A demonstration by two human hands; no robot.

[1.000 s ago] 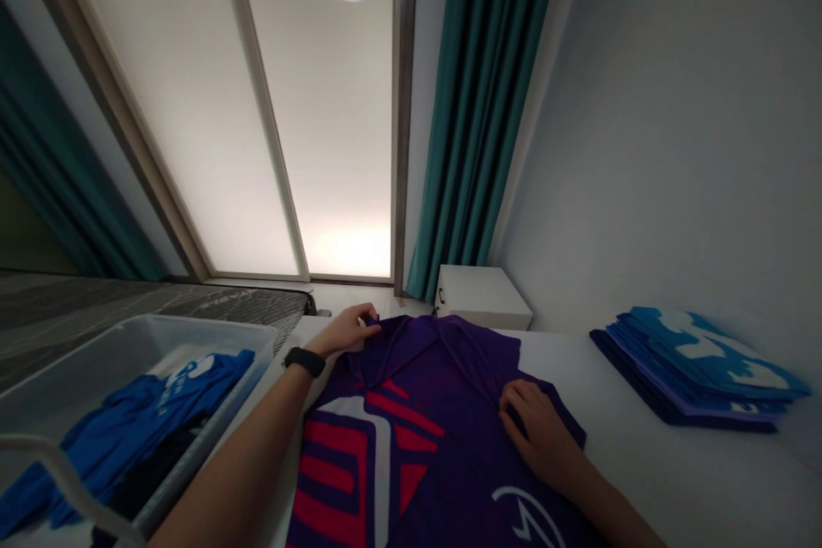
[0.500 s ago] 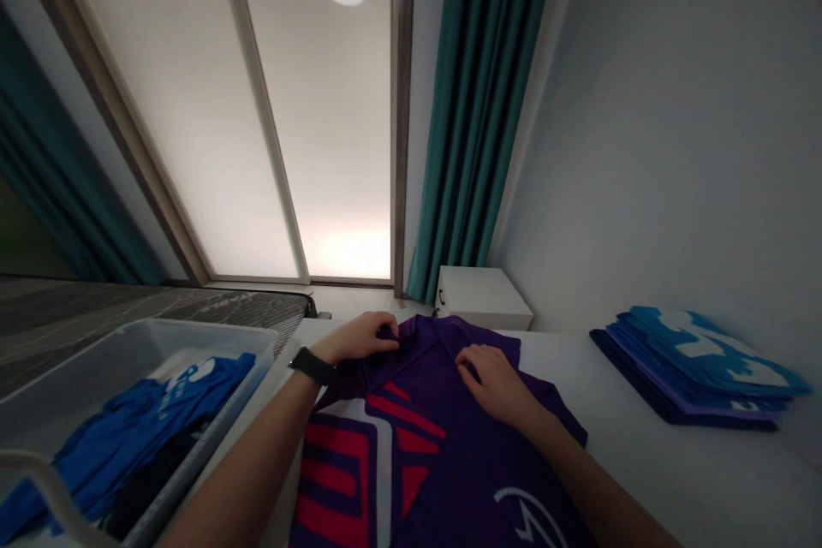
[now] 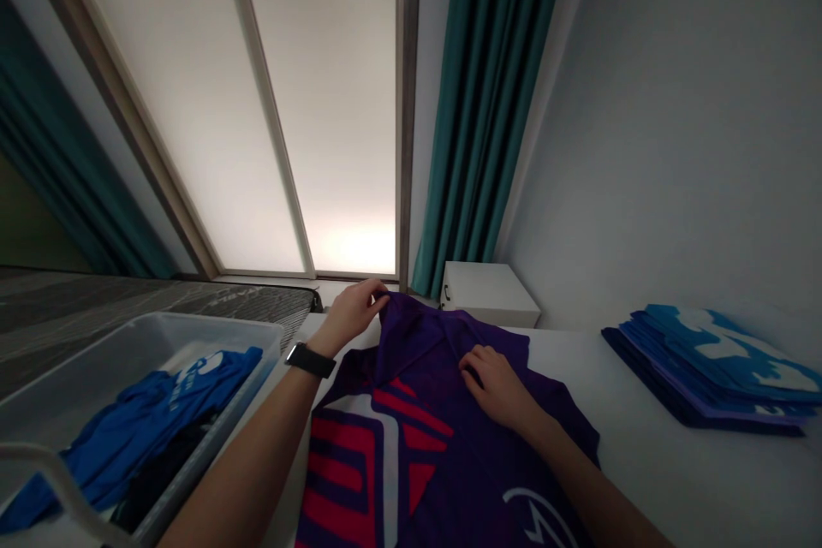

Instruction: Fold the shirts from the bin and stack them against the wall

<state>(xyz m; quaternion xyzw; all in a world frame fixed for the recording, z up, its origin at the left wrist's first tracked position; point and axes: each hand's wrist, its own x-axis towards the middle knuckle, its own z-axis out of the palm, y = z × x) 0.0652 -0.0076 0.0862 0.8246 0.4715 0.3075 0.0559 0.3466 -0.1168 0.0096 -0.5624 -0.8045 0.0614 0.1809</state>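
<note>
Upon the desk (image 3: 655, 467), the purple shirt (image 3: 472, 437) lies with its far left edge raised, clamped in the left hand (image 3: 353, 312). The right hand (image 3: 501, 390) rests on the shirt; whether it grips cannot be told. Ideally, anchor lightly and draw the edge taut.

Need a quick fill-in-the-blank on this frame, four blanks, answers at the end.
1. A black wristband sits on the ____ wrist.
2. The left hand pinches the edge of a shirt whose main color is ____.
3. The folded stack lies to the ____ of that shirt.
4. The translucent bin holds a bright ____ garment with white print.

Missing words: left; purple; right; blue.
</note>
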